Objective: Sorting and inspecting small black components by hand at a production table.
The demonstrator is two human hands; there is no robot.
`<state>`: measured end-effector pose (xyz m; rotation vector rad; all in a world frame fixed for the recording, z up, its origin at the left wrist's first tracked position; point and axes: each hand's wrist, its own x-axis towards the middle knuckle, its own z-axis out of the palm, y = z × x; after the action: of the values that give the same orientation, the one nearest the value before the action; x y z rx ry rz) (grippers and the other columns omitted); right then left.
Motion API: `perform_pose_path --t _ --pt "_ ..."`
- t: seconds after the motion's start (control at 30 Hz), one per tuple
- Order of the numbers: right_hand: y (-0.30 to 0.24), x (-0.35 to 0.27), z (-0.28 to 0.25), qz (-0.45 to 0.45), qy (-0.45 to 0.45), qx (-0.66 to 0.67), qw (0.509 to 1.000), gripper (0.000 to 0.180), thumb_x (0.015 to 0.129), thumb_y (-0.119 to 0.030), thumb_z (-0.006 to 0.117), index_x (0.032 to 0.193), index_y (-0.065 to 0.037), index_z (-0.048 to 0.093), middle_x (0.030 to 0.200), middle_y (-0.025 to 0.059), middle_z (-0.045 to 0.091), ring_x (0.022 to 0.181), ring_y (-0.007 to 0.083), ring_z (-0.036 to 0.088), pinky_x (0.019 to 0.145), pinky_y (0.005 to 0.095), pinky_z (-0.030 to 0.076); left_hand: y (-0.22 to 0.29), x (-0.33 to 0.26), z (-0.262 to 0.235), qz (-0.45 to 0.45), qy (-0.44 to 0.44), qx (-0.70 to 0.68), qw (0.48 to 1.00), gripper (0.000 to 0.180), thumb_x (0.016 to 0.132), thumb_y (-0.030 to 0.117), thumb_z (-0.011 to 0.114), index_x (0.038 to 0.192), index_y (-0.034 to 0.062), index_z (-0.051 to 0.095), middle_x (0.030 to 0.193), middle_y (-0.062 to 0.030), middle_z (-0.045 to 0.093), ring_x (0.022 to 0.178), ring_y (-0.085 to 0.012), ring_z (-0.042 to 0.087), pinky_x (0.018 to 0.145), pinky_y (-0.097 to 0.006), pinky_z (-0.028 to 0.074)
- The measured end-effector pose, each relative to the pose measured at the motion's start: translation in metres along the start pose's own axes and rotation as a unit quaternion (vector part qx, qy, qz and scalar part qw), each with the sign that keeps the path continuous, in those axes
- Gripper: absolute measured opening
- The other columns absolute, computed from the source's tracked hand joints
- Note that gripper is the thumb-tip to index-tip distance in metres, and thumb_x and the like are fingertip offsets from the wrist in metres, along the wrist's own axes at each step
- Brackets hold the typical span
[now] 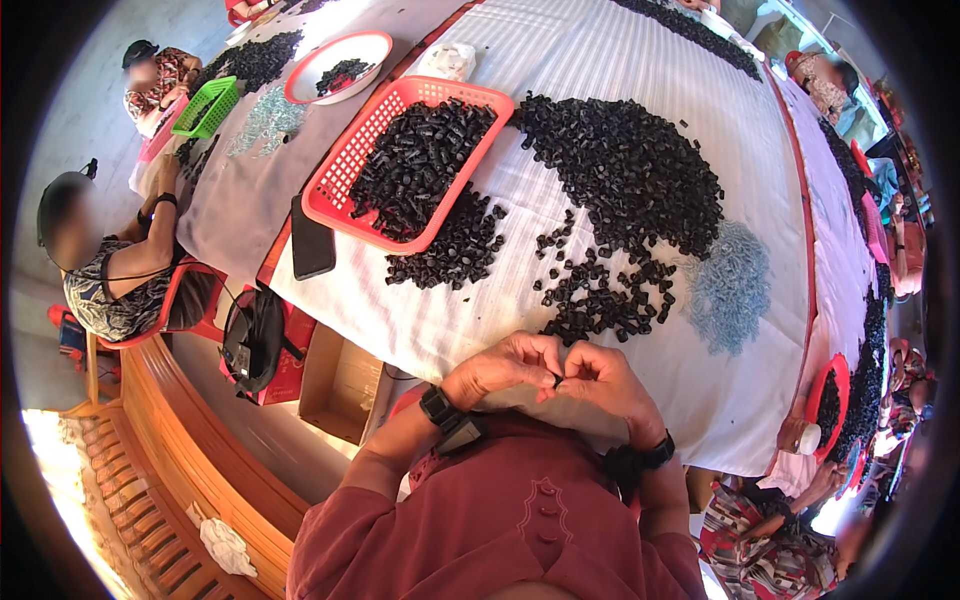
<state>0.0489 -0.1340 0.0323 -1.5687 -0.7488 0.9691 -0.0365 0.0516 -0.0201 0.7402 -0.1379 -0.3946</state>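
Left hand (503, 365) and right hand (600, 380) meet fingertip to fingertip just off the surface (620, 60) edge, both grips pinched on one small black part (557, 379) between them, axis unreadable.

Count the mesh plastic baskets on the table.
2. A red basket of small black parts lies at the table's middle; a green basket sits far left, near other workers. More may be hidden past the picture's rim.

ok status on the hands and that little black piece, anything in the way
Left hand and right hand together at table edge, fingers pinching one small black part. Loose black parts just ahead. Nothing blocking the hands.
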Motion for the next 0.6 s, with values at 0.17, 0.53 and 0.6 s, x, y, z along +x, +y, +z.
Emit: perform_pose_path --t 0.17,0.53,0.6 --pt "-0.015 0.010 -0.009 0.021 -0.071 -0.062 0.995 0.015 0.075 -0.006 0.067 0.072 -0.004 0.052 0.072 -0.0036 0.049 0.064 0.0039 0.044 0.055 0.0213 0.037 0.001 -0.001 -0.006 -0.031 -0.046 -0.014 0.998 0.010 0.079 0.005 0.065 0.085 0.0009 0.058 0.081 -0.0085 0.061 0.070 -0.0166 0.064 0.058 -0.029 0.052" --pt "-0.007 0.105 0.004 -0.148 0.130 -0.469 0.861 0.019 0.075 -0.006 0.060 0.092 0.000 0.052 0.085 0.0140 0.051 0.088 0.0338 0.056 0.076 0.0421 0.046 0.000 0.000 -0.008 -0.021 -0.094 -0.078 0.992 0.013 0.077 0.004 0.067 0.084 -0.0016 0.058 0.075 -0.0120 0.062 0.065 -0.0183 0.063 0.055 -0.028 0.052" --pt "-0.007 0.112 0.006 -0.117 0.112 -0.479 0.863 0.019 0.076 -0.005 0.057 0.093 0.001 0.052 0.088 0.0156 0.052 0.090 0.0345 0.055 0.078 0.0417 0.047 0.001 0.000 -0.006 -0.023 -0.088 -0.077 0.993 0.013 0.077 0.005 0.067 0.084 -0.0016 0.058 0.075 -0.0116 0.062 0.065 -0.0180 0.063 0.055 -0.028 0.052"
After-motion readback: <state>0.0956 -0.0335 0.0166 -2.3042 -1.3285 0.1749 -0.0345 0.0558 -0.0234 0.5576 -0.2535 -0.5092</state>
